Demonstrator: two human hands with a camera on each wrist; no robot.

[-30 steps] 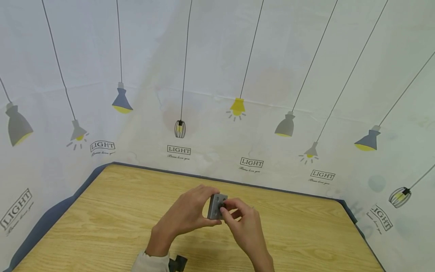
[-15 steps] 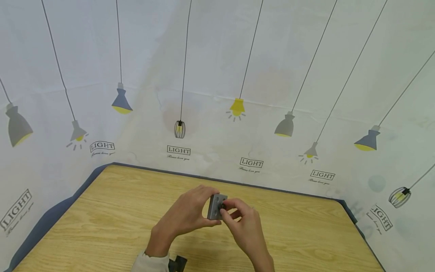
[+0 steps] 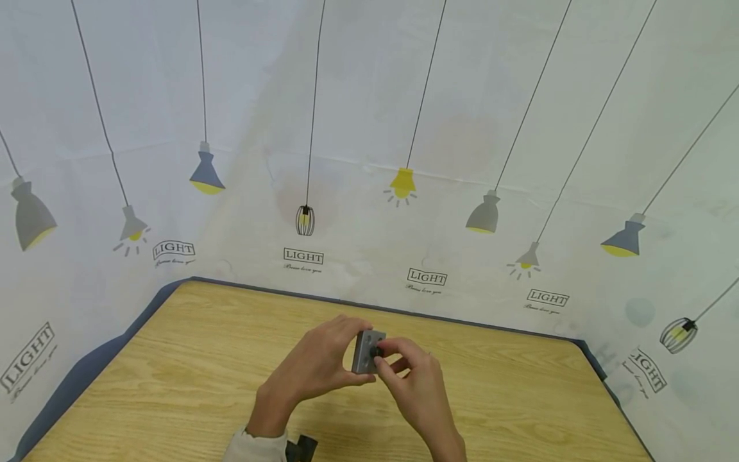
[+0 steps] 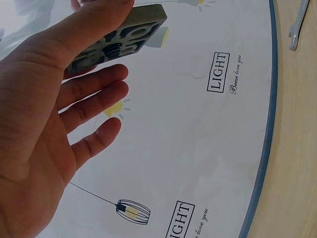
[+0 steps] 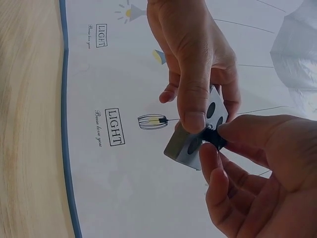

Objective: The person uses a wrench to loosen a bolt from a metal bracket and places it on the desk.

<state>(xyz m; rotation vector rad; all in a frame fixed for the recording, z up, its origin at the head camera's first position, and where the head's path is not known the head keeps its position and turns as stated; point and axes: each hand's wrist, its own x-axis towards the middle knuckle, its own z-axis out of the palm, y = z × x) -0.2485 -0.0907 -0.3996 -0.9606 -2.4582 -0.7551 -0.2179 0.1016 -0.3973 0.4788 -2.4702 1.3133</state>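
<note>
A small grey block (image 3: pixel 364 354) with round holes is held up above the table, with my left hand (image 3: pixel 317 360) gripping its edges between thumb and fingers. From the middle of the holed face sticks out a small black knob-like part (image 5: pixel 214 137). My right hand (image 3: pixel 418 384) pinches that part between thumb and index finger. In the left wrist view, the block's other face (image 4: pixel 129 37) shows dark recesses, and the lower fingers of the left hand are spread free of it. Fingertips cover some of the black part in the right wrist view.
Under the hands lies the wooden table (image 3: pixel 190 378), edged in blue. A metal wrench (image 4: pixel 298 25) appears on the table in the left wrist view. White sheeting (image 3: pixel 358 128) printed with lamps stands around the table. A black device (image 3: pixel 303 448) sits by the left sleeve.
Both hands hold nearly the same position. The right thumb and index finger have shifted slightly on the black part, and more of it shows now.
</note>
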